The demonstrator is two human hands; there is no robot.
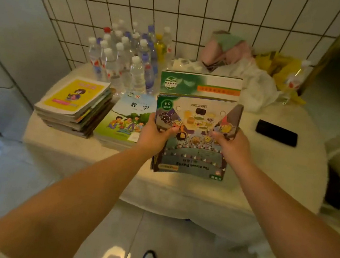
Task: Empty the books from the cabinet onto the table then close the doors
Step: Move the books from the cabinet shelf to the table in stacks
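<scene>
There is a single view, taken from the person's head, looking forward and steeply down. It sits close: both bare forearms run up from the bottom corners and meet near the middle of the picture, where the left hand (155, 131) and right hand (233, 145) fall. The tabletop (268, 170) fills the middle band, seen from its near edge, with the tiled wall (182, 9) straight ahead behind it. Pale floor (25, 173) shows at the bottom. The wide lens bends the edges, so the grout lines fan outward.
</scene>
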